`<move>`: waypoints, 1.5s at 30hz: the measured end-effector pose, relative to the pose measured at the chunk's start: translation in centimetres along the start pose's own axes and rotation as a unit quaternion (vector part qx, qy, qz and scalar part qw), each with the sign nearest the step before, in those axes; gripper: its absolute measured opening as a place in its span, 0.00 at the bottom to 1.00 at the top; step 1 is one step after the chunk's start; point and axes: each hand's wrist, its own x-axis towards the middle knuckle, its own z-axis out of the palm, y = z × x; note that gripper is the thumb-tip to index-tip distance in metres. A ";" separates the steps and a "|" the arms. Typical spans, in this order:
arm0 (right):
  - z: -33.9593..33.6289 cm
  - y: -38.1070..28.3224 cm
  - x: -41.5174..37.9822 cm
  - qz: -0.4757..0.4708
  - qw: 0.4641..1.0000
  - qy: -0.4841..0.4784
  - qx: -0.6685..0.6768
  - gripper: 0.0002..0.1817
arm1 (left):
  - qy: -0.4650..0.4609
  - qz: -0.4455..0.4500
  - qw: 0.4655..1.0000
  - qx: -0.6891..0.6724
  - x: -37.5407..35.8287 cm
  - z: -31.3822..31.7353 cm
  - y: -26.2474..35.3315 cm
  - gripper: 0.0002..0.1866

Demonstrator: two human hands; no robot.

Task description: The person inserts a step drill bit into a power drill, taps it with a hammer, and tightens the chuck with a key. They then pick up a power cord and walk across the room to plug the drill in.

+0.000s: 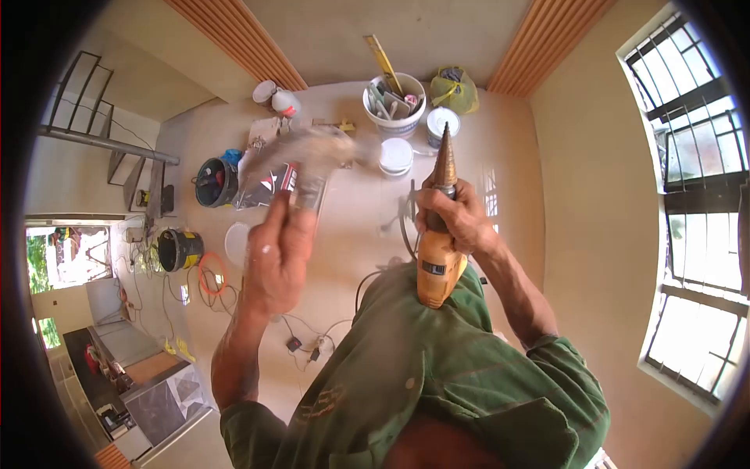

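Left hand (277, 262): fingers closed round hammer (311, 187); low grip presumably leaves the blurred head free.
Right hand (462, 219): fingers gripping drill (437, 270) about its chuck (446, 190), probably for steadiness; body against green shirt (500, 383), step bit (445, 162) pointing far.
Floor, left (201, 332): black bucket (186, 250), orange coil (201, 275), loose cables (316, 344); possible trip hazard.
Floor, far: white bucket (394, 129), yellow bag (455, 95).

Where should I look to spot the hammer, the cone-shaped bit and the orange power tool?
Hammer (312, 180): head camera view, on its shaft, just below the blurred striking end.
Cone-shaped bit (446, 162): head camera view, midway along its taper.
Orange power tool (439, 256): head camera view, on its casing.
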 end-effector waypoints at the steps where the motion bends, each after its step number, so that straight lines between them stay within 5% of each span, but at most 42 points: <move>1: 0.6 0.0 -0.2 -0.014 1.000 -0.002 -0.001 0.09 | -0.030 0.031 0.999 0.028 -0.4 0.2 -0.2 0.13; 4: 2.1 0.1 -0.9 -0.032 0.999 -0.023 -0.017 0.09 | -0.138 0.082 0.978 0.134 -2.3 0.4 -2.1 0.11; 7: 2.4 0.2 -1.2 -0.038 0.998 -0.016 -0.040 0.09 | -0.087 -0.006 0.993 0.074 -3.9 -1.3 -0.5 0.11; 11: 3.6 -0.4 -1.9 -0.028 0.998 -0.024 -0.043 0.10 | 0.042 -0.018 0.999 -0.022 -5.4 -2.8 1.2 0.13; 13: 4.0 -0.3 -2.0 -0.035 0.998 -0.036 -0.048 0.10 | 0.064 0.122 0.982 0.131 -5.8 -0.8 -1.4 0.12; 16: 4.1 0.4 -2.0 -0.038 0.997 -0.051 -0.043 0.10 | -0.076 0.066 0.988 0.116 -6.5 0.4 -2.8 0.13; 22: 4.2 0.3 -2.0 -0.025 0.997 -0.061 -0.035 0.09 | 0.006 -0.028 0.999 0.042 -7.2 -1.5 0.4 0.11; 28: 4.2 0.2 -2.1 -0.028 0.997 -0.054 -0.050 0.09 | -0.068 0.025 0.993 0.096 -7.0 -0.1 -2.3 0.12; 32: 3.8 0.9 -2.1 -0.032 0.996 -0.055 -0.064 0.09 | 0.016 -0.053 0.998 0.019 -7.3 -1.2 -1.1 0.11; 35: 4.1 0.7 -2.1 -0.030 0.996 -0.052 -0.062 0.09 | 0.048 0.070 0.992 0.092 -7.5 0.9 -2.0 0.12; 38: 4.2 1.0 -1.9 -0.021 0.996 -0.053 -0.069 0.09 | -0.057 0.075 0.991 0.094 -7.3 1.2 -3.5 0.11; 45: 4.3 1.2 -2.0 -0.010 0.995 -0.062 -0.083 0.09 | 0.033 -0.036 0.998 0.046 -8.2 -0.2 -0.9 0.09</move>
